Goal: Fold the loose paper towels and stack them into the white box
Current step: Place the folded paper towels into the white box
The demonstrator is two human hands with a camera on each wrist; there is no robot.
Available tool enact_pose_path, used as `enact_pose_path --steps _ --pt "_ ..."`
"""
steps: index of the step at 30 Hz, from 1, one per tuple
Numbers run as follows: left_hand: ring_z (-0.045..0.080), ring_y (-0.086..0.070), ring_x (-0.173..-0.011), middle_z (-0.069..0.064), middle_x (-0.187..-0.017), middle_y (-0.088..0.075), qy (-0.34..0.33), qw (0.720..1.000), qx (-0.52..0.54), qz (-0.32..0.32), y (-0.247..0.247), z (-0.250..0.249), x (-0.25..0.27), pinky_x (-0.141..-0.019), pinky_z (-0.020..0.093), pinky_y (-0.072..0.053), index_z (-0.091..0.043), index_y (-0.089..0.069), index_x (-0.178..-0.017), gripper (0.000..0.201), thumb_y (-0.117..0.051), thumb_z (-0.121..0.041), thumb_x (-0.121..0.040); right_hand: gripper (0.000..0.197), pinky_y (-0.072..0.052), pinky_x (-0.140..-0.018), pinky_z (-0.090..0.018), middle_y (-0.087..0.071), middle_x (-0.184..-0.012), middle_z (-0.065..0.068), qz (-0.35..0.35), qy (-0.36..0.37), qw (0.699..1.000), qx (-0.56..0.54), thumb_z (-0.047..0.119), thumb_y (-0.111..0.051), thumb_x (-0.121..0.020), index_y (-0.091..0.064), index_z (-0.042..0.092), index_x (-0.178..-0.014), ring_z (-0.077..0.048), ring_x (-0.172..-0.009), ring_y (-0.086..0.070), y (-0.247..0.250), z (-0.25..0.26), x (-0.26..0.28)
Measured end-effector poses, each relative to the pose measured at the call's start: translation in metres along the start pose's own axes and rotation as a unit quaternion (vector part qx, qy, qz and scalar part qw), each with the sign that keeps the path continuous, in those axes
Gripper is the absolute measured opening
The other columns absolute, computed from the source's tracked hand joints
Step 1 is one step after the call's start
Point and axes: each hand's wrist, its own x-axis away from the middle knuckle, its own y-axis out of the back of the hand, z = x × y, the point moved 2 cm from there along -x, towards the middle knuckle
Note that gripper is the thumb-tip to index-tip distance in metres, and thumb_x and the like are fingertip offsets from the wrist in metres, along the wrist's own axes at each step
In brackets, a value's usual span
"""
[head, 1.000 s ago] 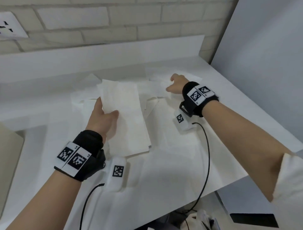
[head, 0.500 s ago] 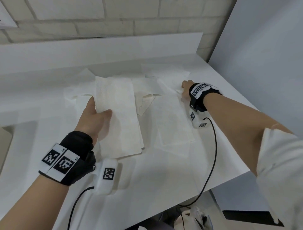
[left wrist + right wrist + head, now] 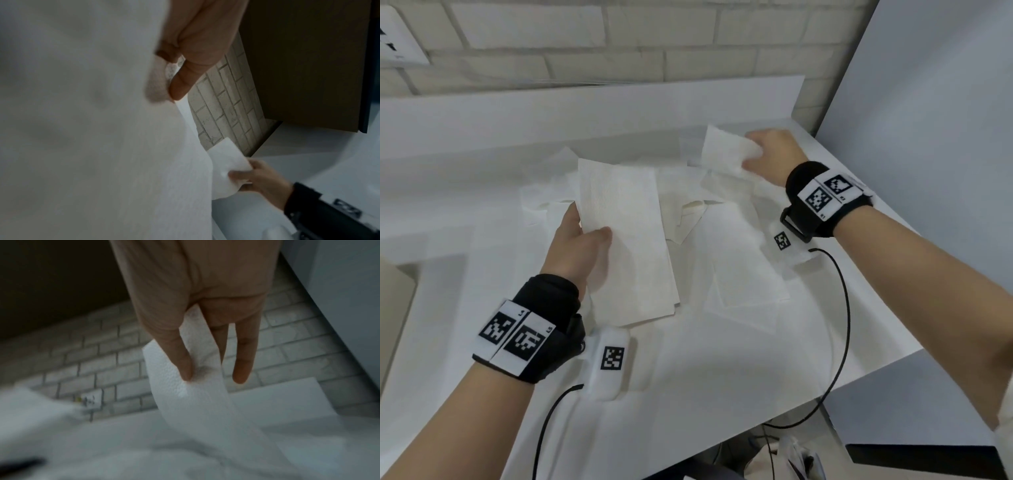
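Note:
My left hand (image 3: 580, 236) holds a stack of folded paper towels (image 3: 626, 240) above the table, thumb on top and fingers beneath; the stack fills the left wrist view (image 3: 92, 129). At the back right my right hand (image 3: 763, 159) pinches a corner of a loose paper towel (image 3: 726, 150) and lifts it off the pile; the towel (image 3: 191, 395) hangs curved from thumb and finger. More loose paper towels (image 3: 743, 270) lie flat and crumpled between the hands. No white box shows in any view.
The white table (image 3: 722, 383) ends in a front edge at lower right. A white ledge (image 3: 585, 113) and a brick wall (image 3: 619, 37) close the back, and a grey panel (image 3: 935, 137) stands at right. Cables hang from both wrists.
My right hand has gone from resting low on the pile to lifting a towel's corner up at the back right. The left hand has kept its stack, nearly still.

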Motion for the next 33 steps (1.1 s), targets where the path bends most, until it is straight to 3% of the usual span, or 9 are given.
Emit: enact_pose_path --steps 4,6,9,15,19,23,27,30,33 --pt "0.017 -0.059 -0.093 -0.001 -0.109 -0.059 -0.021 0.999 0.004 -0.026 0.008 -0.010 -0.001 -0.079 0.029 -0.048 -0.021 -0.045 -0.130 0.044 -0.043 0.001 -0.092 0.017 -0.039 -0.052 -0.006 -0.058 -0.076 -0.003 -0.035 0.043 0.987 -0.152 0.003 -0.066 -0.079 -0.067 -0.002 -0.095 0.001 -0.059 -0.053 0.034 0.035 0.012" --pt "0.020 -0.058 -0.102 -0.002 -0.115 -0.058 -0.033 0.999 0.005 -0.041 0.012 -0.017 -0.002 -0.088 0.034 -0.047 -0.025 -0.043 -0.132 0.046 -0.041 -0.002 -0.093 0.024 -0.047 -0.061 -0.010 -0.063 -0.078 -0.004 -0.001 0.064 0.966 -0.251 0.000 -0.069 -0.077 -0.065 -0.007 -0.100 0.005 -0.059 -0.057 0.045 0.050 0.019" --pt "0.018 -0.057 -0.108 -0.004 -0.121 -0.058 -0.047 0.998 0.013 -0.041 0.015 -0.027 -0.005 -0.093 0.036 -0.046 -0.029 -0.044 -0.132 0.044 -0.040 -0.007 -0.095 0.029 -0.055 -0.078 -0.027 -0.072 -0.084 0.005 0.071 0.103 0.917 -0.379 -0.001 -0.073 -0.072 -0.065 0.002 -0.099 -0.007 -0.078 -0.068 0.050 0.070 0.029" --pt "0.007 -0.061 -0.093 -0.009 -0.110 -0.062 -0.042 0.998 0.052 0.009 0.007 -0.037 -0.003 -0.074 0.023 -0.048 -0.029 -0.046 -0.132 0.037 -0.039 -0.014 -0.099 0.014 -0.055 -0.079 -0.026 -0.073 -0.086 0.004 0.137 0.093 0.835 -0.524 0.004 -0.063 -0.082 -0.065 0.008 -0.095 -0.012 -0.082 -0.068 0.036 0.097 0.037" --pt "0.005 -0.062 -0.092 -0.013 -0.107 -0.063 -0.027 0.995 0.074 0.062 -0.004 -0.038 0.006 -0.071 0.021 -0.050 -0.032 -0.047 -0.127 0.031 -0.039 -0.020 -0.100 0.014 -0.053 -0.083 -0.024 -0.069 -0.097 -0.002 0.085 0.013 0.848 -0.523 0.008 -0.054 -0.091 -0.063 0.005 -0.102 -0.013 -0.088 -0.066 0.010 0.100 0.033" --pt "0.005 -0.062 -0.098 -0.013 -0.113 -0.063 -0.015 0.992 0.087 0.092 -0.013 -0.034 0.010 -0.075 0.022 -0.052 -0.031 -0.044 -0.133 0.035 -0.037 -0.023 -0.100 0.038 -0.041 -0.105 -0.037 -0.054 -0.131 -0.010 0.055 -0.079 0.855 -0.510 0.014 -0.049 -0.096 -0.045 0.000 -0.131 -0.021 -0.117 -0.054 -0.028 0.096 0.033" --pt "0.010 -0.059 -0.108 -0.007 -0.123 -0.060 0.009 0.992 0.092 0.081 -0.018 -0.030 0.008 -0.086 0.027 -0.049 -0.026 -0.044 -0.136 0.037 -0.034 -0.029 -0.100 0.035 -0.042 -0.104 -0.040 -0.053 -0.132 -0.006 0.049 -0.112 0.863 -0.491 0.018 -0.043 -0.098 -0.042 0.010 -0.131 -0.022 -0.118 -0.053 -0.048 0.101 0.040" --pt "0.015 -0.053 -0.120 -0.003 -0.132 -0.055 0.016 0.996 0.068 0.052 -0.020 -0.025 0.006 -0.106 0.036 -0.039 -0.021 -0.044 -0.137 0.043 -0.034 -0.039 -0.099 0.048 -0.034 -0.110 -0.041 -0.038 -0.145 -0.004 0.039 -0.118 0.888 -0.444 0.025 -0.041 -0.098 -0.026 0.012 -0.142 -0.022 -0.131 -0.040 -0.052 0.108 0.045" --pt "0.017 -0.053 -0.118 -0.004 -0.128 -0.056 -0.030 0.998 0.005 0.046 -0.025 -0.026 0.010 -0.106 0.039 -0.038 -0.023 -0.044 -0.132 0.035 -0.035 -0.034 -0.100 0.043 -0.046 -0.094 -0.030 -0.053 -0.114 0.000 0.027 -0.109 0.895 -0.431 0.019 -0.045 -0.096 -0.026 0.007 -0.134 -0.019 -0.106 -0.053 -0.051 0.107 0.049"
